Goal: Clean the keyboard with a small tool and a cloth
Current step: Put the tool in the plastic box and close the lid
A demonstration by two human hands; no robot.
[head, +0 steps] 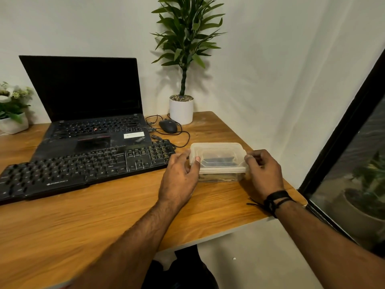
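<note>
A black keyboard lies across the wooden desk, its far edge resting on the front of an open black laptop. Right of it stands a clear plastic container with its lid on; a dark object shows through the lid, too blurred to identify. My left hand grips the container's left end, thumb on the lid's corner. My right hand grips its right end, fingers curled on the lid's rim. No cloth is in view.
A black mouse with a looped cable lies behind the container. A potted plant in a white pot stands at the back corner, a flower pot at far left. The desk's right edge ends near a dark window frame.
</note>
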